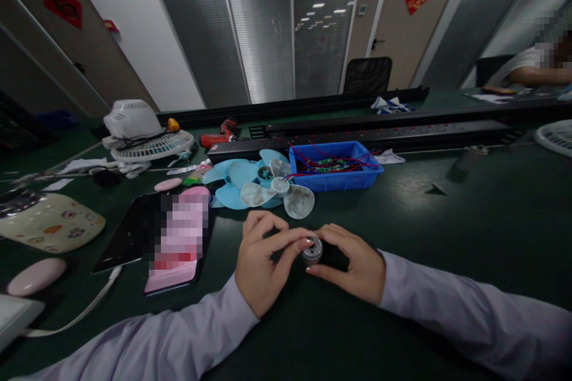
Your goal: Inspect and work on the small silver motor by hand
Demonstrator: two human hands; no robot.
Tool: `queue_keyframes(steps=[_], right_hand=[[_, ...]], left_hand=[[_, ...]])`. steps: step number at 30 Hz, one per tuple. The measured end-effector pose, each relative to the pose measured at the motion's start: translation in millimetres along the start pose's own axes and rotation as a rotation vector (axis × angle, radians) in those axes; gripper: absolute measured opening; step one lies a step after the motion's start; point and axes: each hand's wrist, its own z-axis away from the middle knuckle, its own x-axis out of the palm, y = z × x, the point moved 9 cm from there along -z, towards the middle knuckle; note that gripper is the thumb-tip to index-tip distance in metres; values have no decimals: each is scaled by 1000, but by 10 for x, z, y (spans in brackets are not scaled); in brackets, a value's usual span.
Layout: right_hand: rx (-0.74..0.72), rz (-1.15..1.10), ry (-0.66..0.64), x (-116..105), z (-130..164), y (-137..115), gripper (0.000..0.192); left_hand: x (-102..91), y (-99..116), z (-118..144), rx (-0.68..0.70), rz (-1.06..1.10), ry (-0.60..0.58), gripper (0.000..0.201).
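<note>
A small silver metal can [311, 253] with a ringed, holed top stands upright between my hands over the dark green table. The thumb and forefinger of my left hand [263, 265] are pinched together at its top rim; anything tiny between those fingertips is hidden. My right hand [355, 262] curves around the can from the right, forefinger at the far side and thumb at the near side. Just beyond my hands lie light blue fan blades [243, 174], with a grey, dusty fan blade [300, 201] on top of them.
Behind the blades sits a blue bin [342, 181] of wires and green circuit boards. At left are a pink-screened phone [172, 283], a black tablet [127, 238] and a white fan [134, 119]. A red drill [214, 141] and another metal can [471, 159] lie farther back. Someone sits far right.
</note>
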Motion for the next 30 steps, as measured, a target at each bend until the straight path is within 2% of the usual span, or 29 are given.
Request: queue_keyframes(steps=[15,20,23,25,30], right_hand=[[-2,3,1,-1,3,4,25],[-11,-4,9,-8,5,0,31],[9,-16,8,-5,7,18,32],[19,-29,5,-1,9,30,34],[35,-19,-3,10,9,54,34]], left_hand=[[5,124,-73,85,-56,-63,17],[-120,104,-41,80,-21,30,18],[-259,-52,37,12,-85,84,19],[-284,-196,118,-22,-170,39,19],[-134,-478,331,-28,-310,-207,15]])
